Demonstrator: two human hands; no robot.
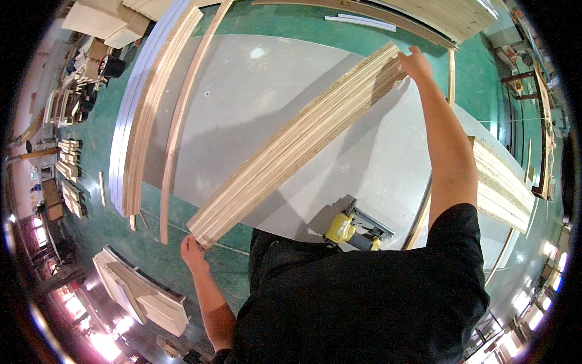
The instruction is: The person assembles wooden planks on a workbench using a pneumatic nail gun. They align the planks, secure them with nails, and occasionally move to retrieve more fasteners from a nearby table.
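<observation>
A long stack of thin wooden strips [297, 142], pale and striped along its length, slants across the middle above a large grey panel [242, 79]. At its near left end my left hand [193, 252] is closed on the corner. My right hand [416, 64] grips the far right end, its fingers wrapped partly out of sight behind the wood. Both arms are spread wide. On the grey panel, close to my body, lies a yellow and black nail gun [342, 229], partly hidden by my shirt.
Left of the panel's middle lie a single narrow wooden strip [182, 121], a wood stack [151, 109] and pale bluish strips [130, 115]. More striped boards [500, 182] rest at right. White strips [361, 23] lie on the green floor beyond. Flat panels [142, 291] lie at lower left.
</observation>
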